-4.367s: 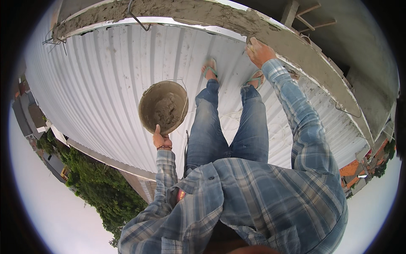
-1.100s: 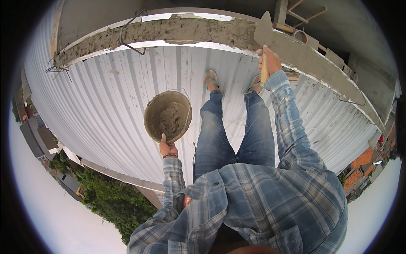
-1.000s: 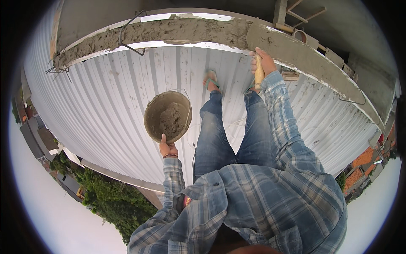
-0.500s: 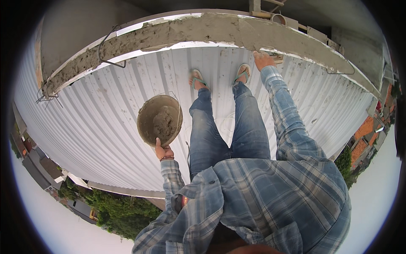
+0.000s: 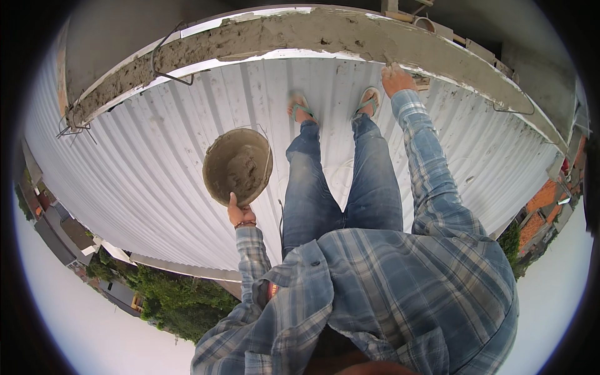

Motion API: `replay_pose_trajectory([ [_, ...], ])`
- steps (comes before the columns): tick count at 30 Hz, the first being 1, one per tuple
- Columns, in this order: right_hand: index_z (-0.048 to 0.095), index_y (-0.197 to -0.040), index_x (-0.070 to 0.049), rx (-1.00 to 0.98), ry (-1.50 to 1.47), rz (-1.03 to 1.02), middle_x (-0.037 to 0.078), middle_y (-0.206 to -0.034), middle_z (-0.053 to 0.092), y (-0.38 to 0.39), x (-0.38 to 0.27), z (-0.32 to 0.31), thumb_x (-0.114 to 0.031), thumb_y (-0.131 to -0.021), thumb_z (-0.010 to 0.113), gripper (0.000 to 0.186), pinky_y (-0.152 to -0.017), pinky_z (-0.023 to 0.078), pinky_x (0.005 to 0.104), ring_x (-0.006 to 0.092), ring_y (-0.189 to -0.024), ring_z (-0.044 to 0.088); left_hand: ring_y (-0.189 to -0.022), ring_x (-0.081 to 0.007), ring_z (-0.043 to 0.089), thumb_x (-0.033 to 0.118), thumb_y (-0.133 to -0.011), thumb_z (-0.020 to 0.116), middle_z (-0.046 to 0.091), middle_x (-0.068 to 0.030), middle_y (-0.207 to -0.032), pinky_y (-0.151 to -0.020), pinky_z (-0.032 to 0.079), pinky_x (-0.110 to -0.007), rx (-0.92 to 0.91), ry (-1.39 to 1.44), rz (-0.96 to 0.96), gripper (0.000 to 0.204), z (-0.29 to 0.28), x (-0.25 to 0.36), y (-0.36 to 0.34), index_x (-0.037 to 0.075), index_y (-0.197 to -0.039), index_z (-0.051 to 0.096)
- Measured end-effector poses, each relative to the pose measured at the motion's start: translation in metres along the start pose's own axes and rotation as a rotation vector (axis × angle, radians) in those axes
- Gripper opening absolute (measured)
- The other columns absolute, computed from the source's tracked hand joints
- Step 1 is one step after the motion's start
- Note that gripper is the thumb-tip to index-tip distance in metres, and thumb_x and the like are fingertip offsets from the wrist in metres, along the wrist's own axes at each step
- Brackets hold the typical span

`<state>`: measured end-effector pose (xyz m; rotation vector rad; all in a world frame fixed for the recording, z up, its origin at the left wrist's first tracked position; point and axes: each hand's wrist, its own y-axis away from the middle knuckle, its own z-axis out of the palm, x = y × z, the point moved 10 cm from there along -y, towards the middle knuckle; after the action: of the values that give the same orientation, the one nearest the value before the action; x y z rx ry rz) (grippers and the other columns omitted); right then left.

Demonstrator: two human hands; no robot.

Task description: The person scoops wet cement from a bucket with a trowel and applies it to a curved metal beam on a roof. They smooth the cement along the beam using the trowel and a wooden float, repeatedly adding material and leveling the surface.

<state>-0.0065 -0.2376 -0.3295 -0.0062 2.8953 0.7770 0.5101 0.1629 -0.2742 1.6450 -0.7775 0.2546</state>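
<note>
My left hand (image 5: 241,212) is closed on the near rim of a bucket (image 5: 215,187), its thumb over the edge. Grey wet mortar (image 5: 245,170) lies inside the tilted bucket, and a thin wire handle shows at its right side. Ahead to the right, my right hand (image 5: 398,80) is closed at the lower edge of a long mortar-covered ledge (image 5: 284,34). What that hand grips is hidden against the grey mortar. The ledge looks rough and pitted on the left, smoother near my right hand.
I stand in flip-flops on corrugated metal sheeting (image 5: 169,144). Bent steel rods, one a hooked rod (image 5: 154,61), stick out from the ledge. A small wooden piece (image 5: 422,82) lies beside my right hand. Trees (image 5: 169,300) and rooftops show below the sheeting's edge.
The view has shifted slightly, moving the ledge and feet up and right in the picture. My right hand has moved a little along the ledge. The left hand keeps its hold on the bucket.
</note>
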Motion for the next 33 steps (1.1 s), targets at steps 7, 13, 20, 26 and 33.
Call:
replay_pose_trajectory([
  [7, 0.057, -0.095, -0.008, -0.217, -1.561, 0.538, 0.003, -0.068, 0.054, 0.025, -0.102, 0.032, -0.046, -0.095, 0.048, 0.039, -0.044, 0.045, 0.0318, 0.0150, -0.050, 0.052, -0.081, -0.0148, 0.063, 0.014, -0.087, 0.068, 0.065, -0.0053, -0.106, -0.056, 0.044, -0.026, 0.015, 0.006, -0.011, 0.031, -0.010, -0.009, -0.011, 0.003, -0.115, 0.057],
  [13, 0.055, -0.105, -0.002, -0.149, -0.873, 0.155, 0.017, -0.086, 0.063, -0.005, -0.242, 0.020, -0.039, -0.091, 0.049, 0.040, -0.069, 0.051, 0.0437, 0.0338, -0.078, 0.063, -0.090, -0.0172, 0.065, 0.013, -0.089, 0.066, 0.065, -0.0054, -0.113, -0.061, 0.048, -0.026, 0.001, 0.050, -0.039, 0.033, -0.015, -0.014, -0.015, 0.004, -0.119, 0.055],
  [20, 0.049, -0.119, 0.001, 0.309, -0.368, -0.258, 0.023, -0.112, 0.061, 0.002, -0.155, -0.070, -0.037, -0.092, 0.054, 0.047, -0.087, 0.048, 0.0478, 0.0418, -0.100, 0.060, -0.085, -0.0147, 0.064, 0.017, -0.088, 0.068, 0.066, -0.0034, -0.108, -0.056, 0.043, -0.025, 0.039, -0.011, -0.048, 0.031, -0.023, -0.023, -0.014, 0.009, -0.116, 0.057],
  [26, 0.048, -0.120, -0.008, 0.230, -0.240, -0.254, 0.016, -0.118, 0.059, -0.014, -0.123, -0.044, -0.037, -0.095, 0.044, 0.038, -0.088, 0.049, 0.0469, 0.0363, -0.104, 0.060, -0.075, -0.0144, 0.063, 0.017, -0.088, 0.068, 0.066, -0.0033, -0.103, -0.053, 0.042, -0.024, 0.010, -0.030, -0.080, 0.029, -0.030, -0.031, -0.015, 0.008, -0.113, 0.057],
  [33, 0.047, -0.118, -0.008, 0.084, -0.117, -0.230, 0.014, -0.118, 0.059, -0.020, -0.128, -0.019, -0.035, -0.095, 0.042, 0.035, -0.088, 0.049, 0.0462, 0.0356, -0.104, 0.060, -0.081, -0.0136, 0.062, 0.016, -0.087, 0.069, 0.066, -0.0023, -0.105, -0.056, 0.043, -0.024, 0.032, 0.012, -0.058, 0.030, -0.017, -0.021, -0.006, 0.008, -0.113, 0.057],
])
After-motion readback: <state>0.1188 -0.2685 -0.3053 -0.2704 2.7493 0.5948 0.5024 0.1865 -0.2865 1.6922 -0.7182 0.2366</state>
